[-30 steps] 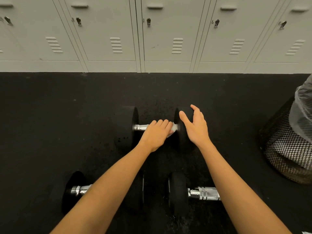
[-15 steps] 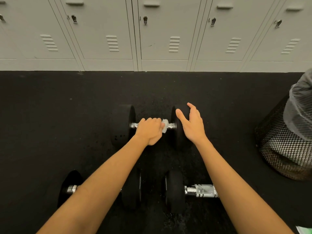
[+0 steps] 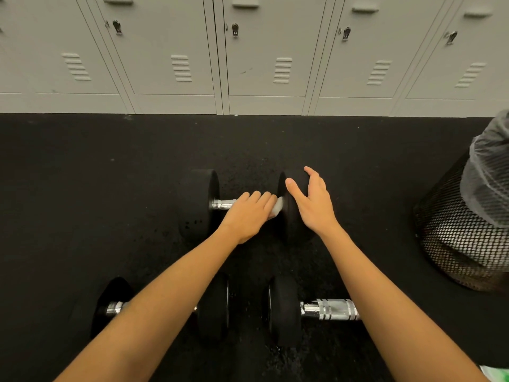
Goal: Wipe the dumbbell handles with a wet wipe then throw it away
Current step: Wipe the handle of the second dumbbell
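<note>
Three black dumbbells lie on the dark floor. My left hand (image 3: 249, 213) wraps the chrome handle of the far dumbbell (image 3: 199, 205), pressing a white wet wipe (image 3: 277, 207) against the handle's right end. My right hand (image 3: 312, 204) rests spread on that dumbbell's right weight, holding nothing. Closer to me lie the near left dumbbell (image 3: 213, 308), its handle mostly hidden by my left forearm, and the near right dumbbell (image 3: 283, 310) with its chrome handle (image 3: 329, 310) showing.
A black mesh bin (image 3: 465, 238) lined with a clear bag stands at the right. Grey lockers (image 3: 264, 51) run along the far wall. A green-and-white packet (image 3: 495, 373) peeks in at the bottom right corner.
My left hand slid left along the far handle and then back to its right end with the wipe. My right hand stayed on the right weight.
</note>
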`<act>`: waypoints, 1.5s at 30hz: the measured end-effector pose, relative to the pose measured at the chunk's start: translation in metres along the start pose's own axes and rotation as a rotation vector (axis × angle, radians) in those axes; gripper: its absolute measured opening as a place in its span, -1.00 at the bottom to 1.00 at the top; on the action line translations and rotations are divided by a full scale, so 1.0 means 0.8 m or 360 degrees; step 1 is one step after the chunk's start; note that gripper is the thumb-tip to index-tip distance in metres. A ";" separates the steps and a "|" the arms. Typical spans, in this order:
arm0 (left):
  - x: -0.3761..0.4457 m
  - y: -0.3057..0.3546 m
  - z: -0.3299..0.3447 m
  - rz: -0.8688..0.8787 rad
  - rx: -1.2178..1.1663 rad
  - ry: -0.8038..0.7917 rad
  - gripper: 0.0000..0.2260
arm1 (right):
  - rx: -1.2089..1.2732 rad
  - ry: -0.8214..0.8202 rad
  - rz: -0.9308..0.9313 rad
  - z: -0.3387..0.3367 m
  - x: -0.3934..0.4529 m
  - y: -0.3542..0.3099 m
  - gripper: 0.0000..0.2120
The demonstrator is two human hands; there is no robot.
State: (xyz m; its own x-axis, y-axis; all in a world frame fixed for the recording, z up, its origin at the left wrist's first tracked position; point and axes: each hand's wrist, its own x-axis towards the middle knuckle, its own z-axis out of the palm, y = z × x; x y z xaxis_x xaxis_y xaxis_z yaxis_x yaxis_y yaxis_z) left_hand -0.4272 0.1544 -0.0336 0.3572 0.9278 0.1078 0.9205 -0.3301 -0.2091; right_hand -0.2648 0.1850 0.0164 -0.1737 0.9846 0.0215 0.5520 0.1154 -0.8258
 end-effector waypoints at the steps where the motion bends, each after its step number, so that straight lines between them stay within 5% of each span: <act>1: 0.001 -0.004 -0.002 -0.0006 -0.0057 -0.0007 -0.60 | 0.0002 -0.0005 0.0000 0.000 0.000 0.000 -0.33; 8: 0.012 -0.011 -0.005 -0.0094 -0.0144 -0.0175 -0.55 | -0.0040 0.0021 -0.0008 0.002 0.004 -0.002 -0.33; 12: 0.025 -0.012 -0.012 -0.0100 -0.0154 -0.0194 -0.78 | -0.0029 -0.0015 -0.0008 0.002 0.006 0.001 -0.30; 16: 0.041 -0.011 -0.029 -0.0235 -0.0185 -0.0556 -0.60 | -0.0006 -0.0021 -0.0011 0.000 0.006 0.003 -0.31; 19: 0.051 -0.014 -0.040 -0.0379 -0.0354 -0.0771 -0.73 | 0.0007 -0.0035 -0.0014 -0.001 0.006 0.003 -0.31; 22: 0.046 -0.009 -0.036 -0.0414 -0.0313 -0.0610 -0.83 | 0.0015 -0.0027 -0.0024 0.000 0.007 0.004 -0.31; 26: 0.016 0.002 -0.010 -0.0347 -0.0128 0.0002 -0.77 | 0.0018 -0.0012 -0.0030 0.002 0.008 0.005 -0.31; 30: -0.011 0.008 0.008 -0.0298 -0.0545 0.0330 -0.65 | 0.0032 0.0008 -0.0029 0.003 0.007 0.006 -0.32; 37: -0.007 0.009 0.006 -0.0140 -0.0297 0.0063 -0.50 | 0.0010 0.0051 -0.0047 0.005 0.005 0.007 -0.32; 41: 0.006 0.014 -0.002 -0.0179 -0.0180 0.0051 -0.67 | 0.0015 0.0042 -0.0034 0.005 0.007 0.007 -0.32; 45: 0.020 0.001 -0.014 -0.0223 -0.0477 -0.0112 -0.72 | 0.0014 0.0049 -0.0026 0.006 0.008 0.006 -0.32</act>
State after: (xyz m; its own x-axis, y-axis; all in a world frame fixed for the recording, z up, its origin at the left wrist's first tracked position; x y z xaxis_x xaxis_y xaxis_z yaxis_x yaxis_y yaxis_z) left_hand -0.4188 0.1669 -0.0216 0.2215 0.9741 0.0455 0.9693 -0.2250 0.0990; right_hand -0.2671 0.1916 0.0103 -0.1575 0.9862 0.0520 0.5423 0.1304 -0.8300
